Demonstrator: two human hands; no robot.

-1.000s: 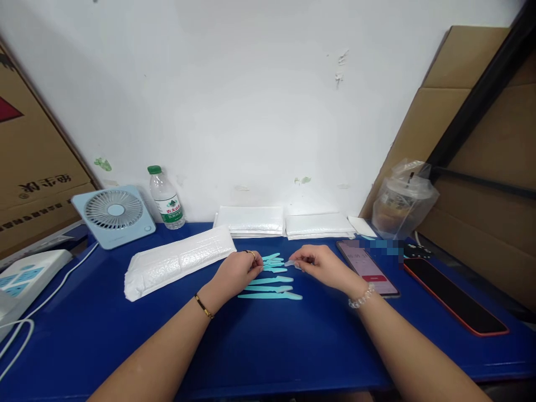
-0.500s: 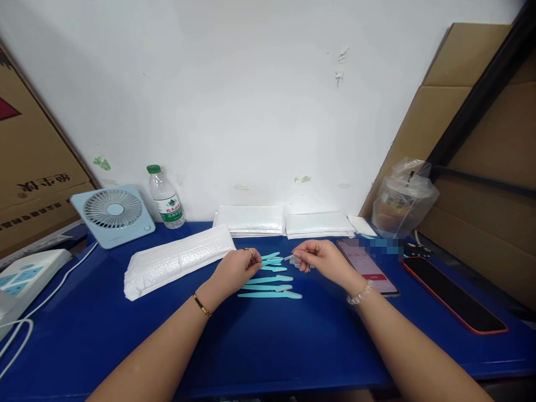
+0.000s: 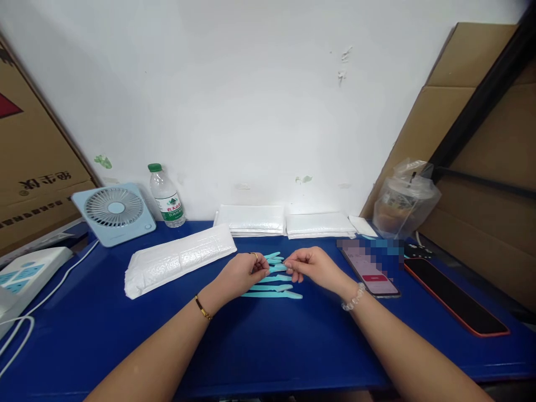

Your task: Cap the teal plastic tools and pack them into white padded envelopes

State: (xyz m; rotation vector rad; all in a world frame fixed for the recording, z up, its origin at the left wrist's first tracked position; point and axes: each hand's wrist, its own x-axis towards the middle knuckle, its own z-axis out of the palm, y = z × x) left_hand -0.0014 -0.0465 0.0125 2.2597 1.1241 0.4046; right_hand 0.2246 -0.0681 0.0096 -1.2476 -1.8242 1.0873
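Note:
My left hand (image 3: 247,273) is closed in a pinch on the handle of a turquoise eyebrow razor (image 3: 276,268), held just above the table. At the razor's blade end, my right hand (image 3: 314,268) pinches what looks like a small clear cap, mostly hidden by the fingertips. Several more turquoise eyebrow razors (image 3: 272,294) lie side by side below and behind the hands, blade ends to the right. My left fingers cover part of their handles.
A white bubble mailer (image 3: 180,261) lies at left, with stacked mailers (image 3: 251,219) along the wall. A blue fan (image 3: 115,215) and a water bottle (image 3: 166,195) stand back left. Two phones, one lit (image 3: 379,279), one dark (image 3: 456,296), and a bagged drink cup (image 3: 404,204) are at right.
My right hand has moved left and slightly down from the small clear pieces to the razor's blade end. My left hand has shifted right, and the hands now nearly meet.

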